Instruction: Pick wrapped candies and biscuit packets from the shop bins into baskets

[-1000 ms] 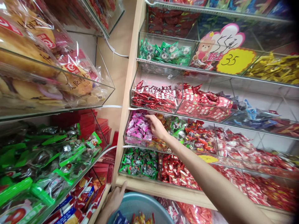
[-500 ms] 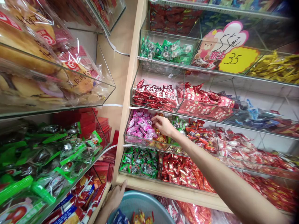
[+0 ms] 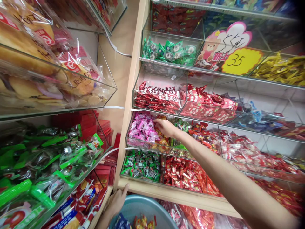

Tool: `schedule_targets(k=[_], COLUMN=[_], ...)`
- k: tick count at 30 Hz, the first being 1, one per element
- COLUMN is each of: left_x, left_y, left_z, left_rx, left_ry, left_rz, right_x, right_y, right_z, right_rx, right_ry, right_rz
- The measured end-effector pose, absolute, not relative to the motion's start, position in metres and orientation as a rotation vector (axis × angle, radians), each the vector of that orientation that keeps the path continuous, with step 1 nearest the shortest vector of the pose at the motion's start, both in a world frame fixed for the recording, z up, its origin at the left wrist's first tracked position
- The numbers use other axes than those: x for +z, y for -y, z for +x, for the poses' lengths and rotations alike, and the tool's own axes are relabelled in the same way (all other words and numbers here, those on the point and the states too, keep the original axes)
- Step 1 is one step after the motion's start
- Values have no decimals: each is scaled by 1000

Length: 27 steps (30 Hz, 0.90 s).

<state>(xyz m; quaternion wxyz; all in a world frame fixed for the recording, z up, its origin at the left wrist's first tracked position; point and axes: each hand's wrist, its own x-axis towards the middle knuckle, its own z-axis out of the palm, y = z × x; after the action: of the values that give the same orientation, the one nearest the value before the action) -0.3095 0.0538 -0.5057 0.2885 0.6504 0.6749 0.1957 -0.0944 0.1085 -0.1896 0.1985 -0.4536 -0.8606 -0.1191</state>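
My right hand (image 3: 165, 128) reaches into a clear shelf compartment, its fingers curled together at the edge of the pink-wrapped candies (image 3: 144, 126). Gold-orange wrapped candies (image 3: 163, 140) lie directly under this hand. Whether anything is between its fingertips is hidden. At the bottom, my left hand (image 3: 119, 200) rests against the wooden shelf edge with its index finger stretched out; the other fingers are mostly out of sight. Beside it is a blue-green basin (image 3: 143, 201), with a dark blue packet (image 3: 122, 221) and several gold-wrapped candies (image 3: 144, 222) inside.
Green-wrapped candies (image 3: 141, 165) and red-wrapped candies (image 3: 183, 171) fill the row below. Red packets (image 3: 158, 97) lie above, behind clear panels (image 3: 152, 111). A yellow price tag (image 3: 241, 61) hangs higher up. Bagged breads (image 3: 28, 41) and green-edged packets (image 3: 45, 152) crowd the left shelves.
The fingers of my right hand have curled in a little more beside the pink candies. My left hand stays in place, and the view has shifted very slightly.
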Motion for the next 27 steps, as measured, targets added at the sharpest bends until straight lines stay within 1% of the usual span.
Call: schedule_targets(k=[4,13,15,17,22,27], left_x=[-513,-509,-509,-509,-511,-509], left_y=[-57,-55,-54,-55,-56,-55], left_z=[-310,-310,-310,-310,-309,-310], left_rx=[549,554,567,559,560,547], left_ry=[-1794,-1802,-1806,-1804,-1806,-1798], left_rz=[1752,1705,1712,1715,1721,1743], right_x=[-180,-180,-182,-182,-182,-187], right_y=[-103,-79,-75,-72,-74,-77], right_z=[-85,-87,-90,-94,-100,-100], right_rx=[-576,-945,-935,-850,-714,-752], right_ry=[2438,2507,2554,2579,2535,2489], right_rz=[-1420,-1646,-1691,-1713,-1654,-1626])
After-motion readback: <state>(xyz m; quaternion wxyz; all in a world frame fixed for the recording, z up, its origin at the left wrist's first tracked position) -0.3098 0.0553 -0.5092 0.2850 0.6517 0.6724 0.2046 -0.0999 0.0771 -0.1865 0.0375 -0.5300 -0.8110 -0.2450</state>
